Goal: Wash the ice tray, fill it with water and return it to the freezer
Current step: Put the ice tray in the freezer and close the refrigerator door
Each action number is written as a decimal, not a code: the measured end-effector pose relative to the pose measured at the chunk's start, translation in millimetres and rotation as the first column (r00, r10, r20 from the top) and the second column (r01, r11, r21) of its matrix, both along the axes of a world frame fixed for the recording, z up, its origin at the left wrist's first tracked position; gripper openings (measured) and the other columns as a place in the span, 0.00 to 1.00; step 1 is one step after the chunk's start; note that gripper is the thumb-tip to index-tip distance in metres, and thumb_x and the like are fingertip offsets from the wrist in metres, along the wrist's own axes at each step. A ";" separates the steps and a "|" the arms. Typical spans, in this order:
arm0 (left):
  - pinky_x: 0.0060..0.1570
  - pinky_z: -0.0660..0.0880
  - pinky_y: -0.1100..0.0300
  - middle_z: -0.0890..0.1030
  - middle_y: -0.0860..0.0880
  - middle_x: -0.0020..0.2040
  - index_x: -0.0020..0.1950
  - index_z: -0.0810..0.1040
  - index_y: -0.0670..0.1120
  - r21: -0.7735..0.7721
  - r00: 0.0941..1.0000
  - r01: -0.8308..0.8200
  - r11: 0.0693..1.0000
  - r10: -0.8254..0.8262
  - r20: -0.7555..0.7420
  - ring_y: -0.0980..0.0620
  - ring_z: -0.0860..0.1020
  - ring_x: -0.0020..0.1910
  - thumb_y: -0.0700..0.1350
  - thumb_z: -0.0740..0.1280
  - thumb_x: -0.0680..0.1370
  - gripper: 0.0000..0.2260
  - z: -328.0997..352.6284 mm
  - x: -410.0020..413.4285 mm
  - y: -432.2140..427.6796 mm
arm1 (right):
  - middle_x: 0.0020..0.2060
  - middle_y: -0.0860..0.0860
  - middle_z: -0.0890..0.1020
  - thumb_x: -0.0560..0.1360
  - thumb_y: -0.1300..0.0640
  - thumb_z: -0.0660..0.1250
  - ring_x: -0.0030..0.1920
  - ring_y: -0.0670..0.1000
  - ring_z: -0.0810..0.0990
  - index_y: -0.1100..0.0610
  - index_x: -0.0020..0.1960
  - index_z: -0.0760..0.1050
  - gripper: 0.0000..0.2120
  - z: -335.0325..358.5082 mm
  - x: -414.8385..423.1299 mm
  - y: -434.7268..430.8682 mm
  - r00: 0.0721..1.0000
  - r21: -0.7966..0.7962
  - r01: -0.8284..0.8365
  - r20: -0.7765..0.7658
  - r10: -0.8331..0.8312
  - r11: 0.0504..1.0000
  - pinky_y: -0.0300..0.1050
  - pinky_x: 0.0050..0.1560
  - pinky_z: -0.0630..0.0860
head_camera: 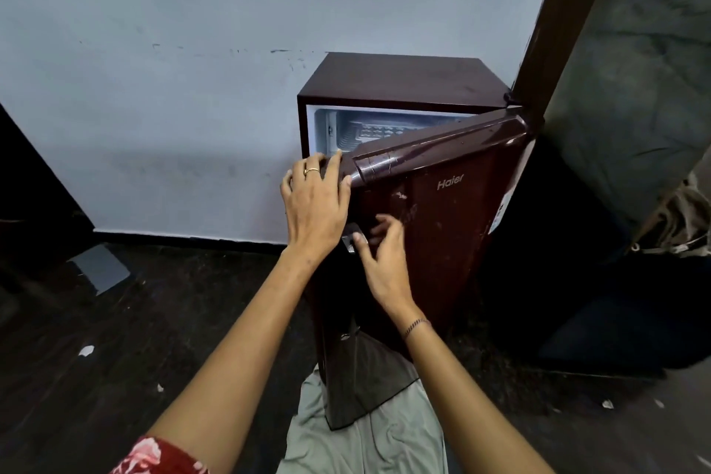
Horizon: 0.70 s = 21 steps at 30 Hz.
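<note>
We're looking into the open freezer compartment [325, 127] at the top of the maroon fridge [404, 77]. The ice tray [379, 133] is sitting inside it, pale and gridded, half hidden by the door [442, 212]. The left hand [315, 204] is resting on the door's top corner, fingers [331, 165] lying straight and spread, holding nothing. The right hand [381, 265] is reaching the silver latch [349, 240], thumb touching it, fingers half curled; I cannot tell if it is gripping.
</note>
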<state>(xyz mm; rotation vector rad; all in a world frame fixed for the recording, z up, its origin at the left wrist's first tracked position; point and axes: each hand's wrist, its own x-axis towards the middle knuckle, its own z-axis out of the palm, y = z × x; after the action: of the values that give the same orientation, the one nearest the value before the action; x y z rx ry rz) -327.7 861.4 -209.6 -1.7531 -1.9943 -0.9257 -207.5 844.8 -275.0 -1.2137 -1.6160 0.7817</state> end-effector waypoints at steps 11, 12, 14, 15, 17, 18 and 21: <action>0.69 0.65 0.48 0.56 0.43 0.75 0.76 0.57 0.48 0.095 0.973 0.082 0.992 -0.100 0.208 0.47 0.56 0.72 0.51 0.69 0.74 0.35 -62.4 -28.6 0.8 | 0.68 0.53 0.68 0.78 0.54 0.65 0.65 0.43 0.64 0.64 0.74 0.57 0.31 -50.9 -31.3 32.4 0.957 -0.397 -0.270 -0.007 0.291 0.877 0.13 0.49 0.57; 0.66 0.68 0.52 0.58 0.42 0.73 0.75 0.57 0.47 0.140 0.943 0.079 0.987 -0.119 0.310 0.48 0.61 0.68 0.50 0.71 0.72 0.36 -65.7 -29.6 4.0 | 0.65 0.52 0.69 0.77 0.56 0.66 0.62 0.41 0.64 0.65 0.73 0.59 0.30 -56.0 -32.8 36.4 0.957 -0.382 -0.267 0.001 0.289 0.885 0.12 0.46 0.58; 0.57 0.73 0.61 0.60 0.43 0.67 0.73 0.58 0.45 0.203 0.824 0.114 0.973 -0.207 0.528 0.51 0.69 0.59 0.47 0.74 0.71 0.36 -72.1 -32.6 10.3 | 0.58 0.46 0.72 0.76 0.58 0.69 0.55 0.35 0.67 0.65 0.71 0.63 0.28 -63.3 -37.8 44.7 0.968 -0.348 -0.240 -0.019 0.249 0.906 0.14 0.47 0.62; 0.52 0.75 0.65 0.61 0.45 0.65 0.71 0.59 0.46 0.214 0.754 0.132 0.968 -0.238 0.612 0.54 0.73 0.54 0.47 0.74 0.70 0.35 -75.5 -34.9 13.6 | 0.53 0.43 0.73 0.75 0.57 0.70 0.51 0.31 0.71 0.65 0.69 0.67 0.26 -66.6 -40.7 49.5 0.972 -0.336 -0.232 -0.036 0.234 0.913 0.16 0.48 0.66; 0.43 0.76 0.68 0.66 0.48 0.59 0.64 0.61 0.49 0.205 0.623 0.164 0.965 -0.262 0.737 0.58 0.77 0.46 0.48 0.74 0.70 0.30 -83.1 -42.0 20.9 | 0.49 0.43 0.79 0.73 0.55 0.72 0.48 0.33 0.78 0.59 0.63 0.73 0.20 -73.7 -46.5 59.9 0.970 -0.348 -0.244 -0.068 0.235 0.905 0.32 0.54 0.76; 0.41 0.76 0.69 0.70 0.50 0.56 0.62 0.62 0.51 0.188 0.566 0.183 0.965 -0.260 0.782 0.59 0.78 0.44 0.50 0.74 0.70 0.27 -86.6 -46.4 25.4 | 0.49 0.47 0.82 0.73 0.54 0.72 0.50 0.39 0.81 0.58 0.60 0.75 0.18 -76.5 -50.2 65.2 0.969 -0.361 -0.248 -0.078 0.236 0.899 0.41 0.56 0.78; 0.42 0.75 0.69 0.77 0.56 0.47 0.57 0.68 0.52 0.101 0.498 0.276 0.956 -0.232 0.836 0.62 0.79 0.44 0.52 0.73 0.70 0.21 -97.9 -62.9 40.4 | 0.51 0.51 0.83 0.72 0.53 0.73 0.52 0.48 0.81 0.59 0.58 0.77 0.18 -86.0 -62.3 84.6 0.969 -0.340 -0.247 -0.068 0.238 0.908 0.42 0.56 0.77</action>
<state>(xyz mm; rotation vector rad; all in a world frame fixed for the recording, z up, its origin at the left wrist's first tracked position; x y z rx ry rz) -390.6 901.8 -307.4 -1.8274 -2.2732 -2.2075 -269.8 929.4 -361.0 -1.2495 -1.6742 1.2794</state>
